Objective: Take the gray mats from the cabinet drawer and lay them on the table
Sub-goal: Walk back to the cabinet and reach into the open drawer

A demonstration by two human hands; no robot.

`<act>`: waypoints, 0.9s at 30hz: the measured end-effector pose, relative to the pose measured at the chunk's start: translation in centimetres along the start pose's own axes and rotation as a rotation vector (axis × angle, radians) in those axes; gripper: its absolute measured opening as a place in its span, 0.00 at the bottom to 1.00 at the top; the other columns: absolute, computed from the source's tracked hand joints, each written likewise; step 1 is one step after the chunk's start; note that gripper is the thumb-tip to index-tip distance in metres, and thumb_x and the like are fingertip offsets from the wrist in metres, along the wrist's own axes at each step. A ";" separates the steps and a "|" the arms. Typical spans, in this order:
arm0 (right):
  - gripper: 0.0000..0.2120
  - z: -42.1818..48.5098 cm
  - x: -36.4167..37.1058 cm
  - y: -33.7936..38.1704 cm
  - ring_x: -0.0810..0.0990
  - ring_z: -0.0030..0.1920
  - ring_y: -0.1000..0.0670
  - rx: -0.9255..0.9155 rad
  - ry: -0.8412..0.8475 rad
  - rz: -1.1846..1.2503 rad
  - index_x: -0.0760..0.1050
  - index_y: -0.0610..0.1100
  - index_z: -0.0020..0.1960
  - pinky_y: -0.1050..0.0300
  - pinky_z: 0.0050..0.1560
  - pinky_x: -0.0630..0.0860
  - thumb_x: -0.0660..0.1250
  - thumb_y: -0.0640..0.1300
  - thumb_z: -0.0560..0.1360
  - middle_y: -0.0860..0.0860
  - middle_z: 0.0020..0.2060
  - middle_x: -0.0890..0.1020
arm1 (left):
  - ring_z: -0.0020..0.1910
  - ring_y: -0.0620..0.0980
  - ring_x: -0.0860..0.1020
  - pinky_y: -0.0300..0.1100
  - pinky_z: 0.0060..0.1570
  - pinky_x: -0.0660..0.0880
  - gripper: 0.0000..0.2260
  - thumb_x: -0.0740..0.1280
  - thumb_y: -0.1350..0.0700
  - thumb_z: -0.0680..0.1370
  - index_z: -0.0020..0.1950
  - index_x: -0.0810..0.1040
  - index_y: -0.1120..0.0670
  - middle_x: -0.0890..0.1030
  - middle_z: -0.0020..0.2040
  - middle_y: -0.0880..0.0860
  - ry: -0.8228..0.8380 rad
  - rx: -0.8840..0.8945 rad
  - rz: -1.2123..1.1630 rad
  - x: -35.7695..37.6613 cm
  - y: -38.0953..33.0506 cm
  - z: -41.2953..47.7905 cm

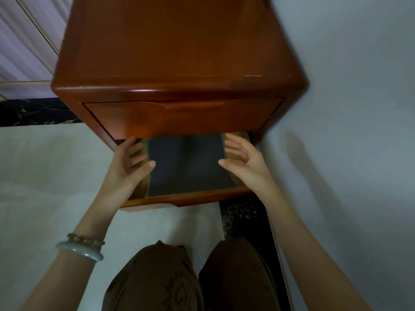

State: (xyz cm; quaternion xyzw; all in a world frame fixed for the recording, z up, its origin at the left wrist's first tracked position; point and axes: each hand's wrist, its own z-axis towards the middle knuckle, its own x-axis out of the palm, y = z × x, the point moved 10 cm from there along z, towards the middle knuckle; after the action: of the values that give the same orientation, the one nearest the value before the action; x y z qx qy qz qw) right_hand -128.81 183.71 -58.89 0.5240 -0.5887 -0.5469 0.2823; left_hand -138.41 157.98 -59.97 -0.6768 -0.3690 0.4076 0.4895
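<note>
A gray mat [187,164] lies flat in the pulled-out lower drawer [170,202] of a reddish wooden cabinet [175,52]. Whether more than one mat lies there I cannot tell. My left hand [129,163] hovers over the drawer's left side, fingers spread and relaxed, thumb tip at the mat's left edge. My right hand [243,160] is over the right side, fingers open, thumb tip at the mat's right edge. Neither hand grips the mat.
The upper drawer front [179,115] is closed above the open one. A white wall [348,108] stands close on the right. Pale floor tiles [56,164] with a dark marble border [33,111] lie left; my knees in brown trousers [190,277] are below.
</note>
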 end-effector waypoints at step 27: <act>0.22 11.8 -0.1 -19.1 0.70 0.67 0.43 0.560 -0.007 -0.358 0.65 0.42 0.70 0.53 0.57 0.68 0.64 0.41 0.77 0.44 0.67 0.71 | 0.71 0.59 0.65 0.61 0.68 0.64 0.44 0.76 0.48 0.67 0.76 0.56 0.53 0.66 0.73 0.57 0.081 -0.530 0.474 3.5 20.8 10.8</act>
State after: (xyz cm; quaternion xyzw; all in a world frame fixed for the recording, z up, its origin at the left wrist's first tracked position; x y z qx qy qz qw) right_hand -133.58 190.68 -79.67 0.6747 -0.6155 -0.4066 0.0248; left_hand -144.85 159.86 -82.71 -0.8626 -0.2748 0.3729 0.2033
